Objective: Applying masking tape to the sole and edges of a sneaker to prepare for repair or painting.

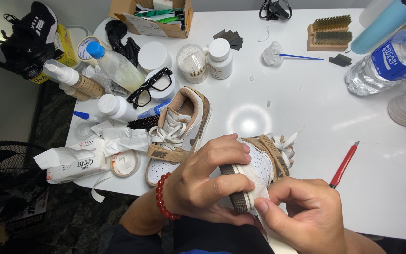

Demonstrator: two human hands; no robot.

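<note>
My left hand (207, 181), with a red bead bracelet at the wrist, grips the toe end of a white and tan sneaker (259, 162) held sole-edge up near the table's front edge. My right hand (301, 211) pinches a strip of white tape (263, 195) against the sneaker's toe. The matching second sneaker (179, 129) lies on the white table (306, 108) just left of my hands, laces loose.
A red utility knife (344, 164) lies right of my hands. Bottles, jars, black glasses (150, 87), a tape roll (125, 162) and a wipes pack (74, 162) crowd the left. A cardboard box (153, 16), brushes (330, 32) and water bottle (391, 61) stand behind.
</note>
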